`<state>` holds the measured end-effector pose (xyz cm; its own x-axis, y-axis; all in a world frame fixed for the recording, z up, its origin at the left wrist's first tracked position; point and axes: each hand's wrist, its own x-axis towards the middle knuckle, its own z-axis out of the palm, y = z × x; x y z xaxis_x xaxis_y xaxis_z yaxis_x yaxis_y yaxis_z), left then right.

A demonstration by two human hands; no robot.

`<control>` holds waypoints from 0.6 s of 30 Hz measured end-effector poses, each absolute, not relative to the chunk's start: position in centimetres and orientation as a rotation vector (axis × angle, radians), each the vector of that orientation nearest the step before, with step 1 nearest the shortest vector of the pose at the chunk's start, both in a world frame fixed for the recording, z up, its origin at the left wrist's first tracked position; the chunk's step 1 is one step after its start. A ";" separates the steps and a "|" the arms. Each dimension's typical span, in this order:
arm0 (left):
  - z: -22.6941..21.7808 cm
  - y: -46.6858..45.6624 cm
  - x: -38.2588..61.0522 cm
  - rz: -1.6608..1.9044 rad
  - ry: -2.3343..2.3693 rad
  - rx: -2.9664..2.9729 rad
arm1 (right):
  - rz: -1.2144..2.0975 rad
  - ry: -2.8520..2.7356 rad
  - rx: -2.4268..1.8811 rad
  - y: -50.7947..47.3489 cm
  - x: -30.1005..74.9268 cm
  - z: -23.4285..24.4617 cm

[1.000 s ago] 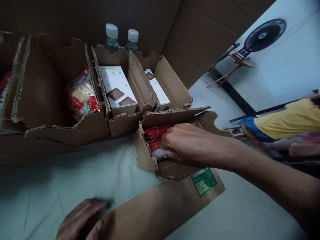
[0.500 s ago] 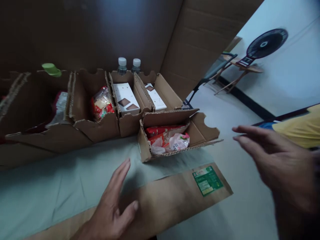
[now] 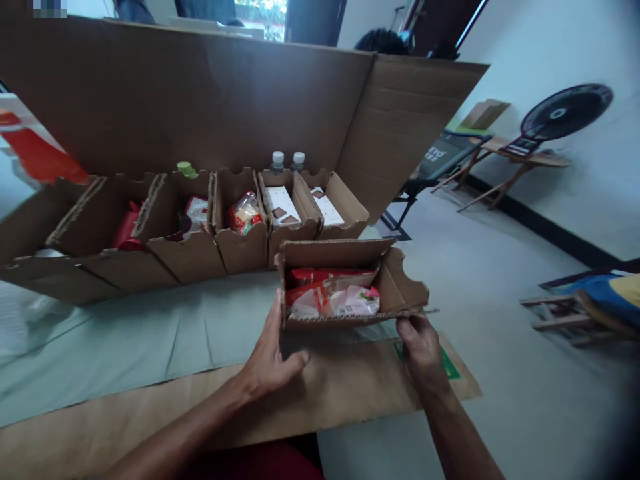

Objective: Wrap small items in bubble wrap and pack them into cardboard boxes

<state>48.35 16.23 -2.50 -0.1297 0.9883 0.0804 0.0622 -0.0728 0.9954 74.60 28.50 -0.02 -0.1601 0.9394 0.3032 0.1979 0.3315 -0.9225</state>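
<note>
Surface (image 3: 145, 347) being covered in pale green, brown sheet (image 3: 345, 393) along front; black fan (image 3: 565, 113) being held on wooden stand (image 3: 545, 160). Row of bins (image 3: 245, 247) being backed by cardboard panel (image 3: 200, 100). Carton (image 3: 340, 250) of packets (image 3: 355, 300) in front being pinched near right corner by right hand (image 3: 421, 350), touched at left end by spread left hand (image 3: 270, 363). Green label (image 3: 450, 365) being partly hidden, unreadable.

Pale bluish wall (image 3: 600, 183), black baseboard (image 3: 565, 232), grey floor (image 3: 480, 267). Round black fan (image 3: 565, 115) on wooden stool (image 3: 545, 160), bright window (image 3: 267, 19) way back.
</note>
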 end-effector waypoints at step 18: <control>1.0 8.2 42.4 1.415 1.726 1.173 | 0.922 -1.500 -0.944 21.9 63.2 0.3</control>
